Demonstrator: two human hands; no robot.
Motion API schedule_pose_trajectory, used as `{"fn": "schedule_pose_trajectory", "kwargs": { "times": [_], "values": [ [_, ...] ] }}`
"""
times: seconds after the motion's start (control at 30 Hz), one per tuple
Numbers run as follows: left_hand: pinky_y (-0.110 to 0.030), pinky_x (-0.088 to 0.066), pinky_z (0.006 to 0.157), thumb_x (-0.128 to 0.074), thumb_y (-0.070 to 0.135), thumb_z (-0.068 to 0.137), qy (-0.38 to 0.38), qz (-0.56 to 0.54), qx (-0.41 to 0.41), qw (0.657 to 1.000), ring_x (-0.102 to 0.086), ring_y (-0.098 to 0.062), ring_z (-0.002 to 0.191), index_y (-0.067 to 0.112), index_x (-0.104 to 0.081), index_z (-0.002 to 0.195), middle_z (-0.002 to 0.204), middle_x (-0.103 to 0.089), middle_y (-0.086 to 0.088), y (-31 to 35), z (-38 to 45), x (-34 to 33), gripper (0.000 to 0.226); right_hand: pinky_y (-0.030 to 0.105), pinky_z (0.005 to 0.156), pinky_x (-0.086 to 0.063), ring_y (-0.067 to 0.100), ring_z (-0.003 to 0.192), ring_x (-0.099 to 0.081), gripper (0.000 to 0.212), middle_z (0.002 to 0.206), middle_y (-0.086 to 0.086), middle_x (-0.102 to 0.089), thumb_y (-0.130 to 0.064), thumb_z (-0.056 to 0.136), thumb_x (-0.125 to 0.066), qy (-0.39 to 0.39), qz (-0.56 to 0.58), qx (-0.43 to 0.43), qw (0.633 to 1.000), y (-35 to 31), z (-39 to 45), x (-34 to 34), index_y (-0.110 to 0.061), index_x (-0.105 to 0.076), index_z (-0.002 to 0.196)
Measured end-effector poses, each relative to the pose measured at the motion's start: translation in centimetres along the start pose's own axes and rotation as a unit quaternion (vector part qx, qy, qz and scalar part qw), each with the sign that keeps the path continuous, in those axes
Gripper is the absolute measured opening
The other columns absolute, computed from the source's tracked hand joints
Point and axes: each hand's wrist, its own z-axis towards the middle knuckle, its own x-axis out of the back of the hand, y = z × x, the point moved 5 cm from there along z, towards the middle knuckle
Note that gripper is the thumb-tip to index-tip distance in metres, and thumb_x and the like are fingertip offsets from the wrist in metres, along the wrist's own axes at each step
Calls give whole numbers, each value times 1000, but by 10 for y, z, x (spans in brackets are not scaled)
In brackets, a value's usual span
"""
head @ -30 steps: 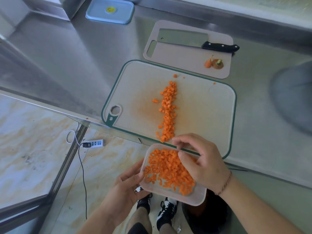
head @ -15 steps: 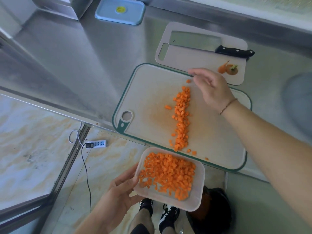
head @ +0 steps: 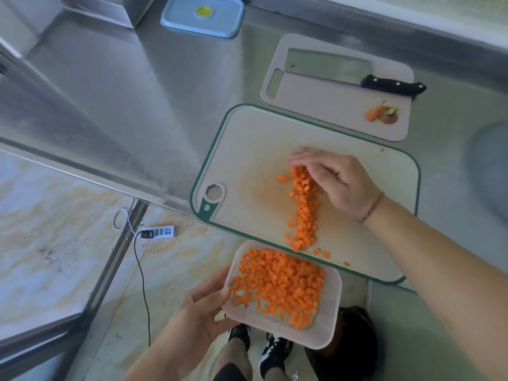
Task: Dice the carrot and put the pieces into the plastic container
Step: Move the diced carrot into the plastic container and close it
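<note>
Bare board [head: 247, 149] lay open left of the dice row [head: 303, 210], while the right hand [head: 338, 180] blocked its right side and the container [head: 327, 336] closed the near edge.

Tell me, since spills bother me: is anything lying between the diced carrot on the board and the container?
Nothing visible does. The carrot pieces run down the cutting board to its near edge, and the plastic container sits just below it, held by the left hand.
</note>
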Motion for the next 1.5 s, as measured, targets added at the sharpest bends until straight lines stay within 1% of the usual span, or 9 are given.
{"fn": "schedule_pose_trajectory", "kwargs": {
  "times": [0.37,0.53,0.83,0.9,1.03,1.13,1.2,1.27,1.5],
  "values": [
    [-46,-60,82,-99,31,49,-2,5,-3,1000,-68,-36,111,18,-72,125,131,-66,-18,-2,-1,1,82,47,103,-46,19,122,-58,38,121,9,-67,-29,97,-47,-18,82,12,996,-29,-39,-23,0,-68,114],
    [-45,-60,81,-94,25,56,-2,5,-9,1000,-69,-35,108,18,-74,122,129,-67,-18,-1,-1,-1,70,48,99,-47,22,119,-59,36,118,9,-68,-25,96,-50,-40,110,18,993,-45,-60,-31,1,-68,111],
    [-48,-60,84,-102,32,44,-2,-1,-6,1000,-66,-39,115,17,-73,124,129,-67,-19,-3,0,-1,87,42,101,-45,15,119,-59,28,115,3,-69,-22,91,-58,-110,76,81,988,-75,-104,-59,-3,-71,108],
    [-46,-61,80,-102,33,41,3,-3,-7,1000,-70,-35,107,16,-74,122,126,-68,-19,-3,-1,-1,88,42,100,-47,16,117,-61,25,113,5,-70,-19,89,-62,-107,74,94,987,-81,-112,-62,-2,-72,103],
    [-51,-58,91,-100,33,49,-4,-2,-10,1000,-60,-43,123,18,-71,127,133,-65,-19,-2,-1,-2,85,45,97,-49,22,116,-62,25,115,10,-69,-15,88,-60,-47,110,101,988,-88,-103,-43,3,-71,102],
    [-49,-59,90,-100,34,47,-1,-4,-8,1000,-62,-41,122,19,-72,126,132,-66,-17,-3,-1,-2,85,49,105,-42,23,130,-51,41,129,9,-62,-31,96,-48,-6,-5,65,998,-69,-84,-20,0,-65,117],
    [-48,-60,88,-101,34,45,2,-7,-8,1000,-64,-39,119,19,-72,125,132,-66,-16,-3,-2,-2,86,50,112,-34,18,141,-37,58,141,5,-52,-49,99,-35,-41,-121,16,992,-52,-80,-17,-5,-58,131],
    [-50,-59,91,-101,34,45,3,-9,-10,1000,-62,-40,121,18,-72,126,132,-66,-17,-3,-2,-2,87,50,114,-29,16,145,-28,63,148,2,-45,-54,99,-30,-92,-153,2,984,-45,-87,-25,-10,-51,138],
    [-54,-56,96,-99,34,50,-4,-6,-12,1000,-58,-44,126,18,-70,128,135,-64,-18,-1,-3,-5,84,42,109,-41,19,136,-43,37,138,6,-55,-21,96,-51,-121,-17,73,990,-73,-114,-39,-1,-62,124]
  ]
}}
